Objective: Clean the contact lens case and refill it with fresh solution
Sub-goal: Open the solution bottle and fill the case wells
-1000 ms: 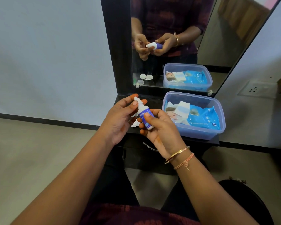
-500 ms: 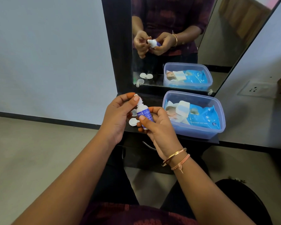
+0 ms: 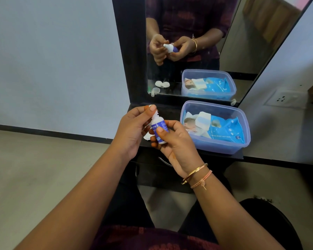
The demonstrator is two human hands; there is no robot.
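Mid-frame, our right hand (image 3: 175,143) grips the solution bottle (image 3: 159,129); our left hand (image 3: 131,131) pinches its cap (image 3: 152,106); we judge refilling not yet begun.

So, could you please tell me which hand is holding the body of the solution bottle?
The right hand, the one wearing the bracelets, grips the blue-labelled bottle round its body; the left hand only pinches the white cap on top.

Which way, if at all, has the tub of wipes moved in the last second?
No. The tub sits as before at the right end of the shelf, its back rim under the lower edge of the mirror.
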